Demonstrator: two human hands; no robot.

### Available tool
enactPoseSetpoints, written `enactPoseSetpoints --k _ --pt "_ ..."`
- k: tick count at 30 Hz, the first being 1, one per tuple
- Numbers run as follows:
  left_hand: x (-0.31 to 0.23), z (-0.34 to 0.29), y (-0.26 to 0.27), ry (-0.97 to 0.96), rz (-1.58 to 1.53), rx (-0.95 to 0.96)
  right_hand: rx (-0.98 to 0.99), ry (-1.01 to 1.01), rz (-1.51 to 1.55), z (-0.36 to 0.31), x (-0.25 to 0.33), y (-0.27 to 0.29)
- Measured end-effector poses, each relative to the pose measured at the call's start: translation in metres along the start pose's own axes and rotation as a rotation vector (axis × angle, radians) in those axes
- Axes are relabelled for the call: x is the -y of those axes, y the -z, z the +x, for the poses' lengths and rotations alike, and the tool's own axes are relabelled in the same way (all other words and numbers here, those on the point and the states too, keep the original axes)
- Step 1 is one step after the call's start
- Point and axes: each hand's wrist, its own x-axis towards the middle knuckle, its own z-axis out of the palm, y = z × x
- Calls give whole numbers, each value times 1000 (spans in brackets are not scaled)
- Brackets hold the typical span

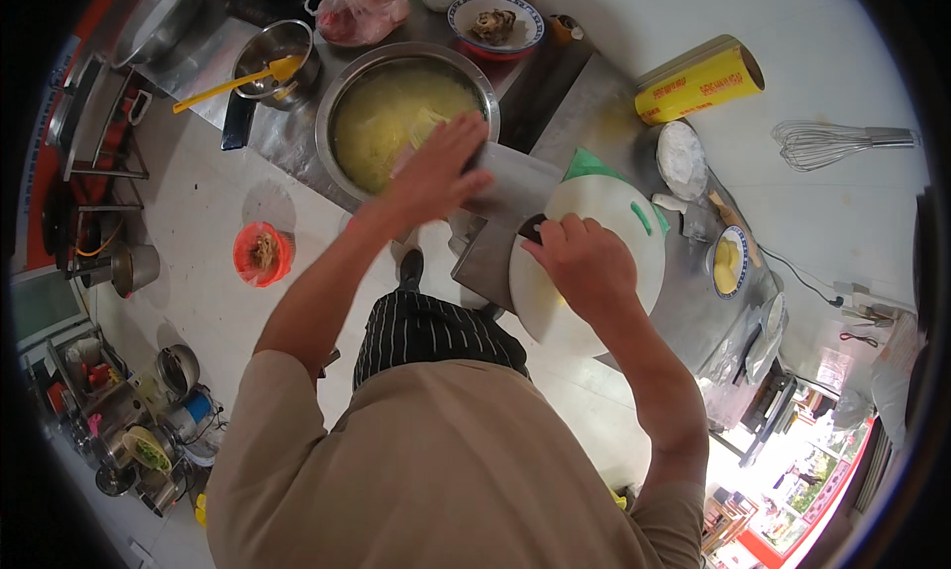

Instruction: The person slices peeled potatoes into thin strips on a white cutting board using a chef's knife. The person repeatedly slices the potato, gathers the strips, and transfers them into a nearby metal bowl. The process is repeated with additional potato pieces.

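Observation:
My right hand (591,264) is wrapped around the dark handle of a cleaver (520,180). The broad blade points left, from above the round white cutting board (637,272) toward the large metal basin (325,133). Yellowish liquid (381,108) fills that basin, and some pale pieces (428,123) show beside my fingers. Stretched out over the basin's near right side, my left hand (441,168) is open, thumb apart, close to the blade's end. Slight blur there hides whether hand and blade touch. A green strip (642,217) lies on the board.
A steel pan (260,49) with a yellow spatula (238,82) stands left of the basin. Behind are a bagged item (362,12) and a patterned bowl (495,14). A yellow roll (698,82), whisk (837,143) and bowl of yellow pieces (731,262) lie right. A red bin (264,254) stands on the floor.

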Motion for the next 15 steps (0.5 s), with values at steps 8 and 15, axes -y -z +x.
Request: enactPoseSetpoints --k 8,15 --pt "51 39 12 187 -387 -427 151 -830 567 -144 -25 -19" --pt "-95 -7 -156 -193 -13 51 -76 -1335 632 -277 -54 -85"
